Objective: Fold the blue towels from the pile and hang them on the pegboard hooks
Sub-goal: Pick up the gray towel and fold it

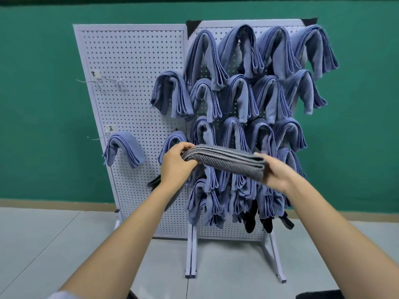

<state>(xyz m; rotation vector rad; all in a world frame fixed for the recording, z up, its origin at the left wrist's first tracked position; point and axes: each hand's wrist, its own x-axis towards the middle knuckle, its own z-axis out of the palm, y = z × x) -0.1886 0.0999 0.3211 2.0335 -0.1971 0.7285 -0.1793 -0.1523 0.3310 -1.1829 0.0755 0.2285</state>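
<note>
A folded grey towel (228, 161) is held flat and level in front of the white pegboard (133, 61). My left hand (176, 162) pinches its left end, thumb on top. Its right end sits in the grip of my right hand (275, 172). Several folded blue towels (244, 91) hang over hooks across the right board and the lower left board. One blue towel (124, 148) hangs alone at the lower left. Bare metal hooks (98, 82) stick out of the upper left board.
The pegboard stands on white metal legs (191, 253) on a pale tiled floor, against a green wall. Dark cloths (251, 221) hang low on the right board. Another dark cloth (154, 182) shows behind my left forearm.
</note>
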